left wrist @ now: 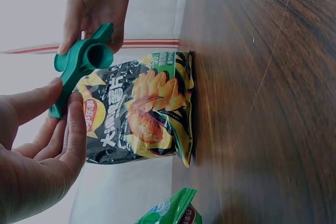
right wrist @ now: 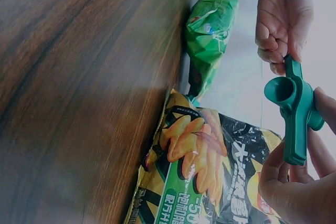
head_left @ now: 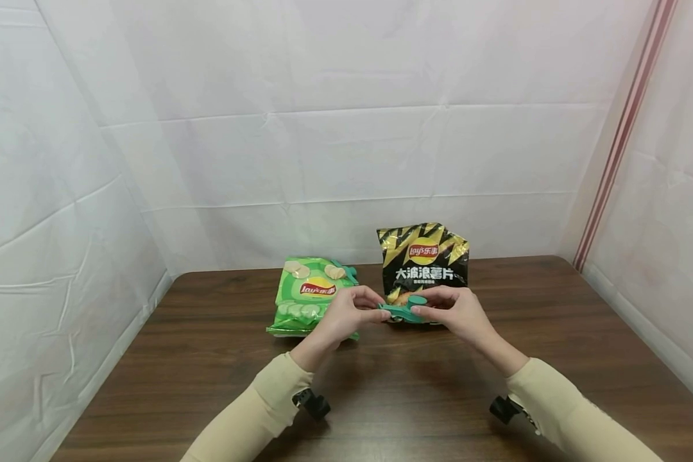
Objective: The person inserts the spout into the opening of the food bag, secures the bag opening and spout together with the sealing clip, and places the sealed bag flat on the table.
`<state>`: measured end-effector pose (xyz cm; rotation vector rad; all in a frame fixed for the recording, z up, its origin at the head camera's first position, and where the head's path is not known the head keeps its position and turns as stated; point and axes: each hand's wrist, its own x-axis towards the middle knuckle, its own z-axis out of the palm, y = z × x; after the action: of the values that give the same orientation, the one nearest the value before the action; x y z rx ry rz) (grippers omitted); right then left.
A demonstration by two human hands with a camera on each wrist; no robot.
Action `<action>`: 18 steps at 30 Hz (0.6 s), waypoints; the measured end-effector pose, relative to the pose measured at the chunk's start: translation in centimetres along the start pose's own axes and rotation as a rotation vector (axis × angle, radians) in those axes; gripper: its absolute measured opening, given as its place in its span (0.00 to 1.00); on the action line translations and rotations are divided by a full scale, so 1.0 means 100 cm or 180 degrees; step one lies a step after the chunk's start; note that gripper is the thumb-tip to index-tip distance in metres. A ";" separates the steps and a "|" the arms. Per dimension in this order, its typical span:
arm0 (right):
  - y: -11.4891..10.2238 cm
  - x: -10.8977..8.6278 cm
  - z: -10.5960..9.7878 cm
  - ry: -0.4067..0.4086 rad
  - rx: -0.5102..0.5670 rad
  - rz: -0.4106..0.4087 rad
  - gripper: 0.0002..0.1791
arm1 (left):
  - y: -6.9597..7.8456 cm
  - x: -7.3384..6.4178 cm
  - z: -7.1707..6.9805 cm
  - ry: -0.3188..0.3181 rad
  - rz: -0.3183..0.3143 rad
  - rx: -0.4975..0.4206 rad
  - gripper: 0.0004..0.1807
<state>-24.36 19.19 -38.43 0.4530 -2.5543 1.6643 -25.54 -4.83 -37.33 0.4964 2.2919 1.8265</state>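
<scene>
Both hands hold a green plastic bag clip with a round pouring spout (head_left: 401, 312) in front of the black chip bag (head_left: 424, 253). My left hand (head_left: 346, 313) pinches one end between thumb and fingers. At the other end, close to the spout, my right hand (head_left: 461, 314) grips the clip with thumb and fingers. In the left wrist view the clip (left wrist: 79, 66) shows a hollow, cup-like opening. The black bag stands upright behind the hands, its lower part partly hidden by them. From the right wrist, the clip (right wrist: 297, 124) appears apart from the bag.
A green chip bag (head_left: 308, 292) lies to the left, close to my left hand. Another green clip-like piece (head_left: 349, 273) shows at its far right corner. Brown wooden table (head_left: 393, 410) lies beneath, with white sheeting (head_left: 346, 154) behind and at both sides.
</scene>
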 end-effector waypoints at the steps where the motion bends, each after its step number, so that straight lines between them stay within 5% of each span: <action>1: 0.000 0.000 0.000 0.0015 0.0004 -0.0001 0.19 | 0.000 0.000 -0.001 -0.0026 0.0010 0.0006 0.12; 11: -0.001 -0.001 -0.001 0.0099 -0.0046 -0.0037 0.21 | 0.001 0.000 -0.007 -0.0154 0.0036 0.0131 0.13; 18: -0.010 -0.004 0.000 0.0127 -0.0288 -0.0123 0.16 | 0.027 -0.016 -0.004 -0.0038 0.0127 0.0362 0.10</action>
<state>-23.65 18.93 -37.61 0.4552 -2.5623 1.5223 -23.74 -5.22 -34.74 0.5721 2.4046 1.7123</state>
